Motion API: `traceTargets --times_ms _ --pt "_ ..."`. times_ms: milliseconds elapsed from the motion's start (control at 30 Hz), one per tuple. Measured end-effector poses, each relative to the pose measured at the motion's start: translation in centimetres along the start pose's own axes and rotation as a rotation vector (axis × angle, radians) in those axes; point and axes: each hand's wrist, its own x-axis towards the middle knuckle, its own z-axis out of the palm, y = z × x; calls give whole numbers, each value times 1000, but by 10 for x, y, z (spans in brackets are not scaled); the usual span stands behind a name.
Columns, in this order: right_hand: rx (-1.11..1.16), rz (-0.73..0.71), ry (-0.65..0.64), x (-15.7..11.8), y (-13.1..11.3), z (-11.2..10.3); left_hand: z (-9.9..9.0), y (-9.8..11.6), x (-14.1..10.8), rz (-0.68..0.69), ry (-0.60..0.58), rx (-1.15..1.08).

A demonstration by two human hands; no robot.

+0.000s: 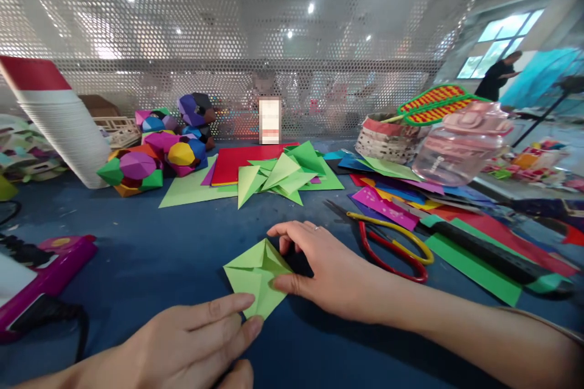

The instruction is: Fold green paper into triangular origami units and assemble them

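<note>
A light green folded paper square [261,282] lies on the blue table between my hands, with creased flaps and a small raised pocket near its far corner. My left hand [196,337] reaches in from the lower left, its fingertips pressing the paper's near corner. On the right side, my right hand [326,264] holds the paper with its thumb on the edge and its curled index finger by the far corner. Beyond it sits a heap of folded green paper pieces [285,175]. Scissors [387,243] with yellow and red handles lie right of my right hand.
Stacked paper cups [68,127] lean at the left, beside colourful paper balls [137,167]. A purple power strip [55,279] lies near left. At right are a pink bottle [460,146], a woven basket [383,140], coloured sheets and a paper trimmer [493,255]. A person [499,76] stands far off.
</note>
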Motion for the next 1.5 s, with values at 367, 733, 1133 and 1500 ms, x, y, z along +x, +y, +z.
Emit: traceTargets --times_ms 367,733,1133,1500 --pt "132 -116 94 0 6 0 -13 -8 6 -62 -25 -122" --pt "33 -321 66 4 6 -4 -15 1 15 -388 40 -142" --pt "-31 -356 71 -6 -5 -6 -13 -14 15 -411 0 -247" --pt "-48 -490 228 -10 -10 -3 0 -26 10 -975 108 -562"
